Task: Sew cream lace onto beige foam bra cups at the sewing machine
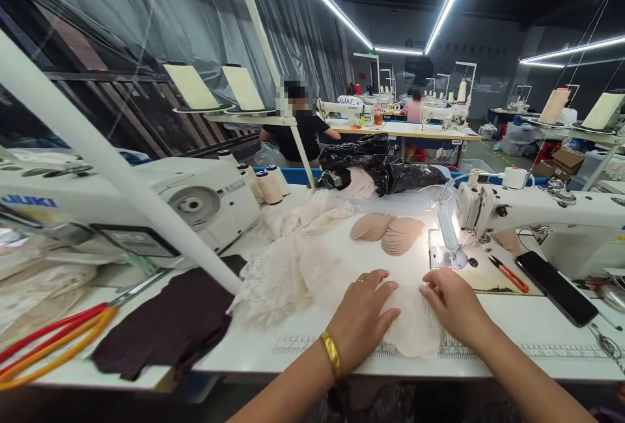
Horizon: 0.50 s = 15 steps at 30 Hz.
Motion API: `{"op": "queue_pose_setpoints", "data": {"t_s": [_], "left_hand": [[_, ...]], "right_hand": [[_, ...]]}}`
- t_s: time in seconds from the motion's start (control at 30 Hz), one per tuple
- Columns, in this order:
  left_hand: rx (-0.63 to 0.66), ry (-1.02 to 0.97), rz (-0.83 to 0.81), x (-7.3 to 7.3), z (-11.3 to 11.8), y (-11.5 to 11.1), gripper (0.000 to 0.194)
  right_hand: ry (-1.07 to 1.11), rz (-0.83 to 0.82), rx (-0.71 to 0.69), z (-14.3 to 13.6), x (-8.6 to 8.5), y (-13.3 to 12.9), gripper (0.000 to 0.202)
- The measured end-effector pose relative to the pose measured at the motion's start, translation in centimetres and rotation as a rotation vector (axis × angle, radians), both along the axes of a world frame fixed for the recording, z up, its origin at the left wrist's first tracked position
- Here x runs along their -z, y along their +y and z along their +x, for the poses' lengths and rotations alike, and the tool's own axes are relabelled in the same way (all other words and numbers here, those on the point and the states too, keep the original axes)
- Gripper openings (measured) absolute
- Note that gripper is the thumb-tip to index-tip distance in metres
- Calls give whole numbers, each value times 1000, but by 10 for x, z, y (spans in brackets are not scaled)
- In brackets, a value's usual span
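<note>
A sheer cream piece of fabric (413, 328) lies on the white table in front of me, over part of a printed ruler (459, 349). My left hand (364, 312), with a gold bracelet at the wrist, rests on its left side, fingers stretched out. At the fabric's right edge, my right hand (452, 299) has its thumb and curled forefinger closed on the material, close to the sewing machine's lit needle plate (442, 258). Crumpled cream lace (278, 276) spreads to the left. Beyond my hands lie two fanned stacks of beige rounded pieces (401, 236).
A sewing machine (547, 211) stands at right, with red-handled thread snips (509, 273) and a black phone (556, 287) before it. To the left are another machine (205, 195), dark cloth (168, 325) and large scissors (63, 338). A black plastic bag (390, 166) sits behind. Co-workers sit farther off.
</note>
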<state>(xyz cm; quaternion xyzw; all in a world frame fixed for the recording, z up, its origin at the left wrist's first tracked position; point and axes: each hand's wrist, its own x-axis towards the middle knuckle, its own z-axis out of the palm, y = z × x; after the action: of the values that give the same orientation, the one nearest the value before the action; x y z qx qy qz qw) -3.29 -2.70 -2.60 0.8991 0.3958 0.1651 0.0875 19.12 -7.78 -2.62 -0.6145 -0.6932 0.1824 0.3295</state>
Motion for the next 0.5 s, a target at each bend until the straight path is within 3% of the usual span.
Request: {"op": "queue_pose_setpoints", "data": {"t_s": [0.1, 0.23, 0.33, 0.5], "left_hand": [[39, -50, -8, -3, -8, -3, 38], [97, -69, -139, -6, -24, -2, 51], [125, -61, -249, -8, -23, -1, 52], [135, -219, -414, -15, -9, 8, 44]], "right_hand": [[77, -11, -115, -11, -4, -4, 14], [32, 15, -283, -20, 1, -16, 34], [45, 25, -235, -22, 9, -14, 12], [406, -158, -139, -18, 3, -8, 27]]}}
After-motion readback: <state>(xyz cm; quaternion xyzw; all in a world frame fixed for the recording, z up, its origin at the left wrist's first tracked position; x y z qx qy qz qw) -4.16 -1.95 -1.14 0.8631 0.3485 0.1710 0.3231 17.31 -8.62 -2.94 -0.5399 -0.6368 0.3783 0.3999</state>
